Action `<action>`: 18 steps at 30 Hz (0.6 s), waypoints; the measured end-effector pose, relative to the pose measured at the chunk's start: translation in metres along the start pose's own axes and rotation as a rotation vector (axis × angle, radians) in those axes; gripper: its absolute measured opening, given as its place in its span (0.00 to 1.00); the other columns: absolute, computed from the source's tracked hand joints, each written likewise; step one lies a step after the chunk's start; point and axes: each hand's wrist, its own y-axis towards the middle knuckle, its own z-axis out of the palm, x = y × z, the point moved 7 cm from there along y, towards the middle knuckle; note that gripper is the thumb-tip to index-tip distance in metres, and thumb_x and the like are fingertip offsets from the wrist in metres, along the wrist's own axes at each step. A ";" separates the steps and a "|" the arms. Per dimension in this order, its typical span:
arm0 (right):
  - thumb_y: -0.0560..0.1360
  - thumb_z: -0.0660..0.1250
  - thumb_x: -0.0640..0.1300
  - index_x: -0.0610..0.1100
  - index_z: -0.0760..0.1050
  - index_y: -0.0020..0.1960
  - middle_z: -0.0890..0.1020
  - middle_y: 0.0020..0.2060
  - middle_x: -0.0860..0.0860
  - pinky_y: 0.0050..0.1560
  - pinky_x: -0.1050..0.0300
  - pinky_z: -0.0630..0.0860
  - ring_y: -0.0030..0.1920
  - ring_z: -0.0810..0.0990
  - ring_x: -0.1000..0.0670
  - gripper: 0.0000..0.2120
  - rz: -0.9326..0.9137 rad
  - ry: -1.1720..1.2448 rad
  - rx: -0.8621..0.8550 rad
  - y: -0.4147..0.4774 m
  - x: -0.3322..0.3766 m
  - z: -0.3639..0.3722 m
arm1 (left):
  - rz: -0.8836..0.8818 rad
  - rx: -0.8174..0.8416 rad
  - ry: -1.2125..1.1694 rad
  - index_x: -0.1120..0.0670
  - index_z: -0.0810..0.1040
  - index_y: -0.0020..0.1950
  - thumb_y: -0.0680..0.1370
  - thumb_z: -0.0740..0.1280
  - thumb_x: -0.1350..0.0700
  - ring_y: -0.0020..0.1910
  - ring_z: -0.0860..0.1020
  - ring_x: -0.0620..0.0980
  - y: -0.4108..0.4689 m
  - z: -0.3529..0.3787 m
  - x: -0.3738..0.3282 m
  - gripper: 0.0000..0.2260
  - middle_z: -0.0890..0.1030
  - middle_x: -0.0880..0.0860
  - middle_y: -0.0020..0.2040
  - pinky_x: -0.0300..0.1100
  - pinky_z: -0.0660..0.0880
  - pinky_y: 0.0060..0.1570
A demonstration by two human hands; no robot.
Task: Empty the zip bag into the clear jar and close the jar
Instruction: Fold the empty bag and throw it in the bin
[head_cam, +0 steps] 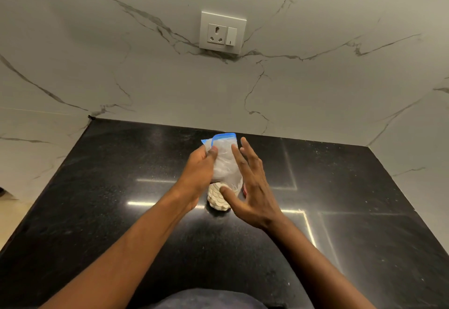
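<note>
A clear zip bag (223, 160) with a blue zip strip at its top stands upended over the clear jar (217, 199), which sits on the black counter and holds pale, shell-like pieces. My left hand (198, 175) grips the bag's left side near the top. My right hand (252, 187) has its fingers spread flat against the bag's right side, thumb touching the jar's mouth. Much of the jar is hidden by the bag and my hands. A red thing (244, 190), perhaps the lid, peeks out behind my right hand.
The black speckled counter (121, 211) runs back to a white marble wall with a socket and switch plate (222, 32). Marble walls close in on the left and right sides. My dark clothing (206, 300) shows at the bottom edge.
</note>
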 end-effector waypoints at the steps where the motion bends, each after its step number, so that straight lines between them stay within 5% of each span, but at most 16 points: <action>1: 0.77 0.69 0.55 0.51 0.49 0.85 0.50 0.85 0.54 0.78 0.50 0.64 0.83 0.55 0.53 0.44 0.034 0.068 0.028 -0.003 0.002 -0.002 | 0.007 0.000 0.003 0.45 0.79 0.56 0.88 0.59 0.49 0.45 0.88 0.42 0.001 -0.004 -0.002 0.09 0.88 0.47 0.48 0.39 0.85 0.41; 4: 0.75 0.71 0.65 0.55 0.55 0.84 0.71 0.77 0.59 0.68 0.51 0.78 0.72 0.76 0.54 0.44 0.367 0.428 0.011 -0.002 -0.008 -0.014 | 0.036 0.082 0.076 0.42 0.78 0.59 0.88 0.60 0.47 0.50 0.87 0.45 0.001 -0.007 -0.008 0.07 0.86 0.49 0.54 0.38 0.84 0.42; 7: 0.79 0.73 0.52 0.50 0.72 0.75 0.87 0.60 0.48 0.51 0.49 0.87 0.57 0.87 0.43 0.26 0.556 0.764 0.144 0.006 -0.015 -0.013 | 0.082 0.155 0.170 0.44 0.78 0.61 0.86 0.64 0.48 0.50 0.87 0.46 -0.002 -0.005 -0.009 0.06 0.85 0.50 0.55 0.38 0.84 0.41; 12: 0.79 0.70 0.33 0.49 0.84 0.61 0.88 0.52 0.43 0.35 0.56 0.84 0.44 0.89 0.42 0.16 0.659 0.972 0.061 0.005 -0.020 -0.016 | 0.042 0.275 0.196 0.46 0.79 0.64 0.83 0.69 0.55 0.50 0.88 0.52 -0.006 -0.006 -0.014 0.10 0.88 0.50 0.54 0.42 0.84 0.38; 18: 0.81 0.59 0.29 0.47 0.89 0.45 0.89 0.45 0.40 0.27 0.64 0.78 0.31 0.85 0.52 0.23 0.914 1.288 -0.156 -0.005 -0.027 0.004 | -0.172 0.334 -0.021 0.51 0.84 0.61 0.86 0.61 0.64 0.36 0.87 0.48 -0.006 -0.007 -0.003 0.14 0.90 0.57 0.50 0.36 0.83 0.31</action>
